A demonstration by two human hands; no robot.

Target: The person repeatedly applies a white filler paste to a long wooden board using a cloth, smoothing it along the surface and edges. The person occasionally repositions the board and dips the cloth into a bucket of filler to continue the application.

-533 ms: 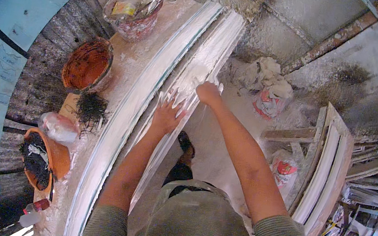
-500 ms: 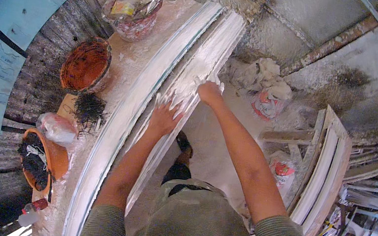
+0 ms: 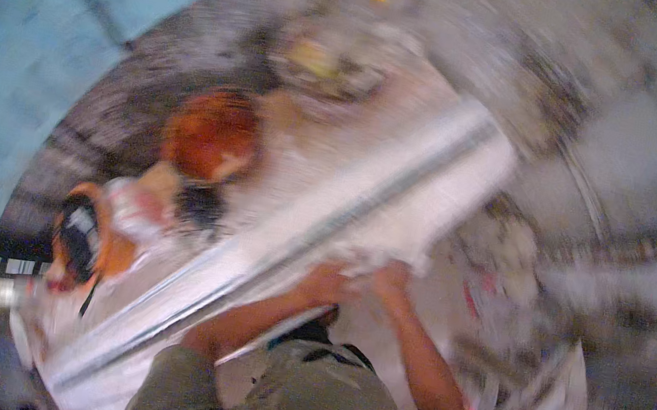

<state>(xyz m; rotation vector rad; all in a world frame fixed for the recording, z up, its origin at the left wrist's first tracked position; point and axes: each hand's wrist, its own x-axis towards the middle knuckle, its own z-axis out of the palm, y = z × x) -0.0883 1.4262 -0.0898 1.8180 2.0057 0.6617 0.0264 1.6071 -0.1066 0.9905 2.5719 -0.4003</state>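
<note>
Both hands are at the near edge of a long white plaster-like strip (image 3: pixel 456 196) lying on the bench. My left hand (image 3: pixel 326 281) is against this edge, its fingers smeared by motion and partly lost in the white. Just to its right, my right hand (image 3: pixel 392 278) is at the same edge, with white material around its blurred fingertips. I cannot make out whether either hand grips anything. Beyond a dark lengthwise gap runs a second long white strip (image 3: pixel 367 181).
Along the bench's far side stand an orange-brown bowl (image 3: pixel 214 138), a dark fibre clump (image 3: pixel 200 208), a pale plastic bag (image 3: pixel 135 206) and an orange container (image 3: pixel 112 251) with dark contents. A cluttered basin (image 3: pixel 324 74) is farther back. White-edged boards (image 3: pixel 547 407) lean at right.
The whole view has swung and blurred, so the strips now slant more toward the right. My hands appear lower in the picture and closer together, still at the near strip's edge.
</note>
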